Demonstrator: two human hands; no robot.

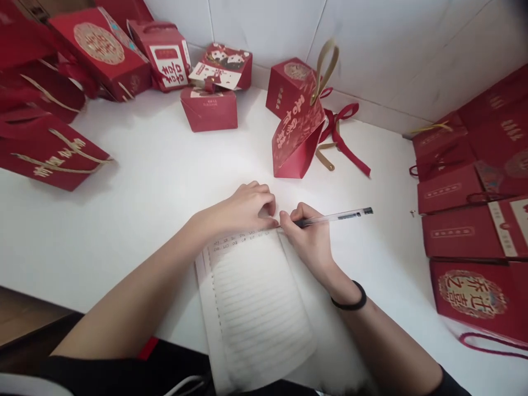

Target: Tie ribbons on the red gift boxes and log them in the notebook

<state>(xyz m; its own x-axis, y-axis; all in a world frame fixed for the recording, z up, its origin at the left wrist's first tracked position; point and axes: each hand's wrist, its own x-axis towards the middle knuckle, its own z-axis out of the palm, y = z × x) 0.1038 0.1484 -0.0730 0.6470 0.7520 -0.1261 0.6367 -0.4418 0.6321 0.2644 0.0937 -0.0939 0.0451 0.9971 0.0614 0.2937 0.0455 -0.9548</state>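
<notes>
A lined notebook (256,308) lies on the white table with its lower end at the near edge. Several rows of small handwritten characters run across its top. My right hand (307,239), with a black band on the wrist, grips a clear gel pen (336,218) with a dark grip. The tip meets the page at its upper right corner, and the pen's rear end points right. My left hand (249,209) rests over the notebook's top edge, fingers loosely curled, a gap between thumb and forefinger, holding nothing. Its thumb is close to the pen tip and covers part of the writing.
Beyond my hands stand an upright red gift box (295,137) and a low red box (209,110). A red ribbon (350,148) trails beside the upright box. Red gift bags (61,148) crowd the left; stacked red boxes (462,234) line the right. A tiled wall (264,27) closes the back.
</notes>
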